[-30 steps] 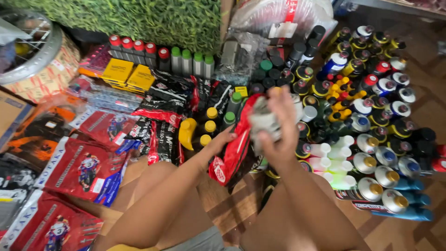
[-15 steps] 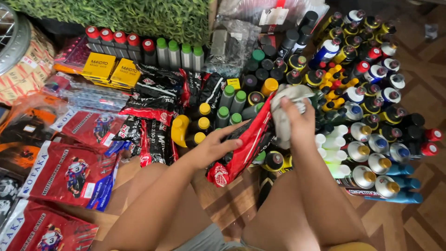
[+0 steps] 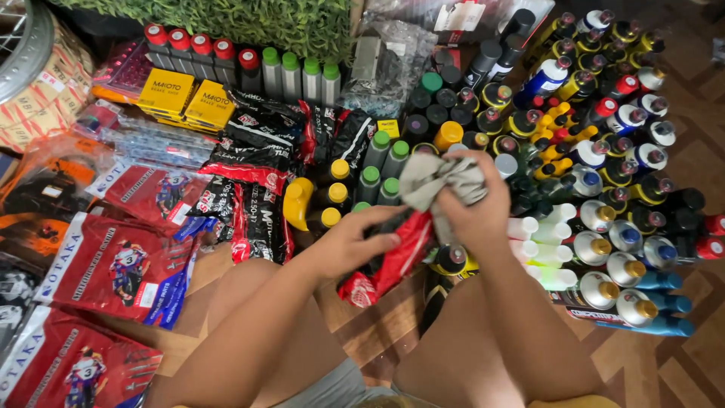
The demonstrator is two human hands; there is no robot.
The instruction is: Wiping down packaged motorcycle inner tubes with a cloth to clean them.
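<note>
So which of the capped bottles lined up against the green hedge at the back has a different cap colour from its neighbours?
None stands alone: the back row splits into red-capped bottles on the left and green-capped bottles on the right.

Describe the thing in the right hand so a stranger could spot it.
Start at the green hedge, then drop to floor centre, above the knees. The right hand grips a crumpled grey cloth: the only soft, plain item among hard-capped bottles.
</note>
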